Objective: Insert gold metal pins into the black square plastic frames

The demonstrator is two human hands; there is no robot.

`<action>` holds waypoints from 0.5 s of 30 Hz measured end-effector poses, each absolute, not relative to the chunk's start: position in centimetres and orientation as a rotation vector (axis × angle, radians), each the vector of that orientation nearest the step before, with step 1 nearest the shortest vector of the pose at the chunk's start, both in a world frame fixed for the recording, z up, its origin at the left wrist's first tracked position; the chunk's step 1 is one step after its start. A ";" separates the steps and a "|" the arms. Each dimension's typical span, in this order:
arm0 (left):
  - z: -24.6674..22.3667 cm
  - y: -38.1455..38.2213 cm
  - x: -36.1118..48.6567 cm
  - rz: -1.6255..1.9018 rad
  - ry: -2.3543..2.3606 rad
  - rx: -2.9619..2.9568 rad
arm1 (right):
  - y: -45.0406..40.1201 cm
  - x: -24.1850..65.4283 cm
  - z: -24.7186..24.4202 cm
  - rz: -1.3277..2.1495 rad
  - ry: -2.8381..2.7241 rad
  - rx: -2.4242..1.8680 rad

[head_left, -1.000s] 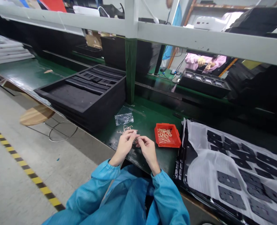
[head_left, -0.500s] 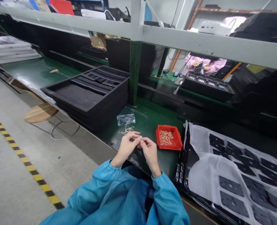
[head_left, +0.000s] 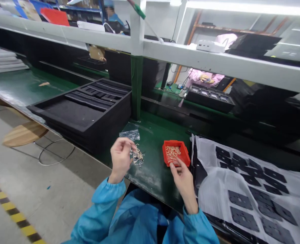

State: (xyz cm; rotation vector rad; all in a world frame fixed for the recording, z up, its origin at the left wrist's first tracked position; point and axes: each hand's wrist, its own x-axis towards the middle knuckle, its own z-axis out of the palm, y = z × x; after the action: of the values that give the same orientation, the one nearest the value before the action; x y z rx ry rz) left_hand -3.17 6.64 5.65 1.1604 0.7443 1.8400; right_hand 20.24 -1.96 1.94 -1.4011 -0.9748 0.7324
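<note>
Your left hand (head_left: pixel 121 157) curls beside a pile of thin pieces (head_left: pixel 138 156) on the green bench (head_left: pixel 152 130), covering part of it. Your right hand (head_left: pixel 184 178) bends its fingers at the near rim of the red tray (head_left: pixel 185 156), where more tangled pieces (head_left: pixel 172 152) lie. I can't tell whether either hand grips anything.

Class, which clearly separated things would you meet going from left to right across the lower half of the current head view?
Wooden stool seat → left hand → red bin → white sheet bearing black plates.
</note>
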 end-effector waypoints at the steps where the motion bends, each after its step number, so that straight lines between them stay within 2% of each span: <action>1: 5.9 5.7 -2.4 1.734 0.703 1.261 | -2.1 20.0 2.1 0.796 -0.984 -1.386; 6: 6.4 3.2 0.4 1.300 0.526 1.635 | -4.3 16.7 3.7 1.015 -0.980 -1.221; 12: 7.3 3.6 -1.1 0.970 0.423 1.817 | -4.6 15.8 4.7 0.983 -0.830 -1.194; 15: 7.8 4.0 -1.1 0.943 0.595 1.811 | -6.9 16.6 5.7 0.890 -0.763 -1.191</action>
State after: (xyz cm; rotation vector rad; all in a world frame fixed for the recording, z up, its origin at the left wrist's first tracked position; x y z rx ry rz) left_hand -1.11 4.05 7.80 1.8111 0.5953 0.9433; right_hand 16.64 -6.86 5.69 -1.1908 -0.7628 0.8898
